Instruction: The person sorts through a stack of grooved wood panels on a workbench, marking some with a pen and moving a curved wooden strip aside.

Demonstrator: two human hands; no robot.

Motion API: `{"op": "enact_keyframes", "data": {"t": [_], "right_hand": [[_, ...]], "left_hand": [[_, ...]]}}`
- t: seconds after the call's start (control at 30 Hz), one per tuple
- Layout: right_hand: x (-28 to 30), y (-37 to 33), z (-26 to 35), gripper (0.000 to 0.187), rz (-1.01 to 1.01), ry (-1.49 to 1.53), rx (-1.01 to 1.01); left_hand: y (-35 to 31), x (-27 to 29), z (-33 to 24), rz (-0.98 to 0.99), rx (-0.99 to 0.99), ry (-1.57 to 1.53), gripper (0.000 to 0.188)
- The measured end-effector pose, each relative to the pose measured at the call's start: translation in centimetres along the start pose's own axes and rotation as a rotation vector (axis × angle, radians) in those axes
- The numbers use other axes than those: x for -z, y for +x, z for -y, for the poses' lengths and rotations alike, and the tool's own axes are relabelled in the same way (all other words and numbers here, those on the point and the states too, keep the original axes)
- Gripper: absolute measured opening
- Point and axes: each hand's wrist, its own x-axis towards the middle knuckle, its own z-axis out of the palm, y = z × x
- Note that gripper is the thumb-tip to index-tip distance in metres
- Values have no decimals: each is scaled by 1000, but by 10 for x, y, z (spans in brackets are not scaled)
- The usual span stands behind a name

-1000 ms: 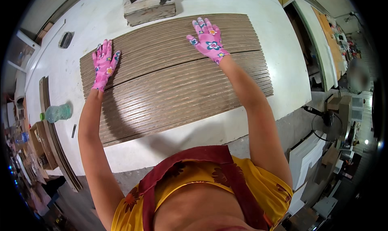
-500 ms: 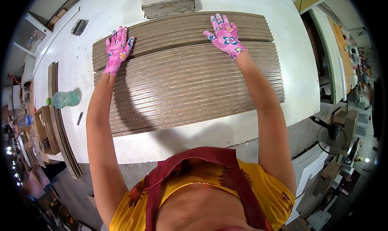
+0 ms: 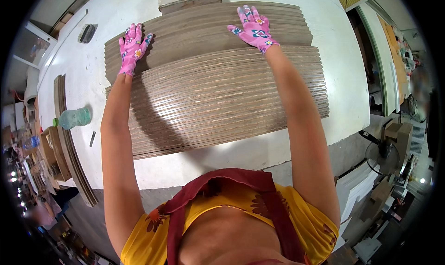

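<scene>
Long grey-brown wooden strips lie across the white table (image 3: 345, 98) in two groups. The near strips (image 3: 222, 98) are packed side by side, with narrow edges facing up. In the far group, the strips (image 3: 194, 33) overlap at a slant and show more of their broad faces. My left hand (image 3: 133, 52), in a pink flowered glove, rests flat on the left end of the far strips, fingers spread. Matching it, my gloved right hand (image 3: 254, 31) lies on the far strips right of the middle, fingers stretched out and thumb apart. Neither hand grips anything.
A whitish block (image 3: 190, 1) with dark pieces on it stands beyond the strips. At the left are a greenish plastic bottle (image 3: 74, 118), a small dark block (image 3: 87, 33) and a few long strips (image 3: 69, 140). A fan (image 3: 382, 151) stands right of the table.
Both hands have moved slightly. Under them the far strips have tipped over and fanned out, showing more of their broad faces; the near strips remain on edge.
</scene>
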Motion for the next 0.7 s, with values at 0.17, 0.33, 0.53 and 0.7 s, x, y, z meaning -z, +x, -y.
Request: {"op": "enact_keyframes", "data": {"t": [0.17,0.33,0.53,0.7], "right_hand": [[4,-2,-9,76,18,8,0],[25,-57,6,66,-159,92,58],[21,-96,12,63,-179,42,103],[24,-99,4,59,1,118,-44]], "left_hand": [[16,-17,5,-22,-3,-305,66],[-74,22,-10,-111,-286,-361,58],[-112,38,-25,-207,-337,-271,58],[-119,61,-52,-310,-302,-498,47]]}}
